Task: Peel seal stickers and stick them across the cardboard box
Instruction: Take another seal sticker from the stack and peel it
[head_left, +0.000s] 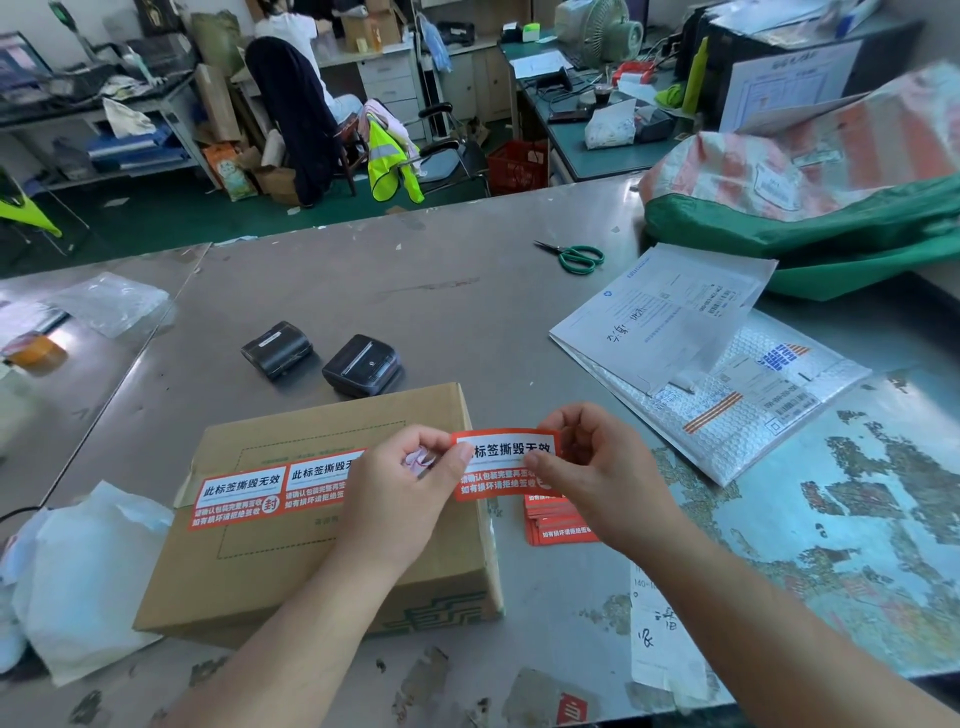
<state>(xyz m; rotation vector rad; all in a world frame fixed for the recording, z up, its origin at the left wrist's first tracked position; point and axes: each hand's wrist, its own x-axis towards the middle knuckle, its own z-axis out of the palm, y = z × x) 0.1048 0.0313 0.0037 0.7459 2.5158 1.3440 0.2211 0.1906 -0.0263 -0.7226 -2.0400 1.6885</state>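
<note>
A brown cardboard box (291, 566) lies flat on the grey table in front of me. Two red-and-white seal stickers (244, 493) are stuck side by side across its top seam. Both hands hold a third seal sticker (506, 460) in the air just right of the box. My left hand (410, 483) pinches its left end and also holds a crumpled scrap of backing paper. My right hand (592, 467) pinches its right end with thumb and fingers. A stack of more stickers (558, 522) lies on the table under my right hand.
Two black label printers (358, 364) sit behind the box, green-handled scissors (576, 255) farther back. Bubble mailers and papers (696, 353) lie at the right, a striped woven bag (810, 182) beyond them. White wrapping (78, 571) lies left of the box. A person sits at the far desks.
</note>
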